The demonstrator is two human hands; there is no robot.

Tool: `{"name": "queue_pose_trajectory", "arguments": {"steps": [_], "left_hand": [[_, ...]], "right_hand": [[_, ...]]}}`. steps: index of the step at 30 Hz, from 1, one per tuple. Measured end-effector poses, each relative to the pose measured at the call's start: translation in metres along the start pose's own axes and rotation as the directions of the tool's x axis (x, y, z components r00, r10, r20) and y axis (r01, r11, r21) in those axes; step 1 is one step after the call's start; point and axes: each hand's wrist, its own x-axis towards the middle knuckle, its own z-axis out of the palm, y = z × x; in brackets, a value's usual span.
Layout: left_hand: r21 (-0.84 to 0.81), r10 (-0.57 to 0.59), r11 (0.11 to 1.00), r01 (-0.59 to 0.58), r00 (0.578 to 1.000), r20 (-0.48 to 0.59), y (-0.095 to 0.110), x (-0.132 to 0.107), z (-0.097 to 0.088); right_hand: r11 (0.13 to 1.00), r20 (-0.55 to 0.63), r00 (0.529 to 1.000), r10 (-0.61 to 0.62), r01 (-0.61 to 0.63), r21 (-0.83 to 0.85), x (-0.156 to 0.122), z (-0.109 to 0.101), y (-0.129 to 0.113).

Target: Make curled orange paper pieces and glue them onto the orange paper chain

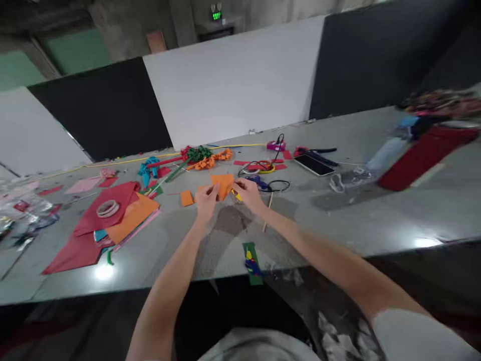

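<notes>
Both of my hands meet over the middle of the grey table [376,220]. My left hand [206,199] pinches the left edge of an orange paper piece [223,184]. From the other side my right hand [248,193] grips the same piece, and something small and yellow shows under its fingers. A smaller orange paper square [186,198] lies just left of my left hand. A thin wooden stick [267,215] rests by my right wrist.
Red, orange and pink paper sheets [112,220] with a tape roll [107,208] lie at the left. Curled paper ribbons [199,156], cables [270,175], a phone [314,164] and a dark red box [424,155] sit farther back and right. A green strip [252,263] lies near the front edge.
</notes>
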Motion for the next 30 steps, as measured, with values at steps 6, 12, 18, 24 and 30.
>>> {"name": "queue_pose_trajectory", "arguments": {"steps": [6,12,18,24,30], "left_hand": [[-0.005,-0.007,1.000,0.007,1.000,0.008,0.005,-0.002,0.000],[-0.022,0.015,1.000,-0.014,0.999,0.044,0.009,-0.003,0.001],[-0.051,-0.002,0.999,0.007,0.995,0.095,0.014,-0.006,0.001],[-0.132,-0.031,0.989,0.062,0.974,0.224,0.010,-0.003,0.006],[-0.118,-0.028,0.992,0.054,0.977,0.211,-0.002,0.007,0.003]], "right_hand": [[0.997,0.031,1.000,0.006,-0.009,0.074,-0.001,0.000,-0.002],[0.986,0.229,0.973,0.008,-0.045,0.158,-0.004,0.002,-0.012],[1.000,0.176,0.984,-0.025,0.026,-0.004,-0.003,0.001,-0.006],[1.000,0.074,0.997,-0.031,0.031,0.003,-0.001,-0.001,0.003],[0.970,0.014,0.979,-0.206,0.206,-0.128,0.000,-0.006,0.001]]}}
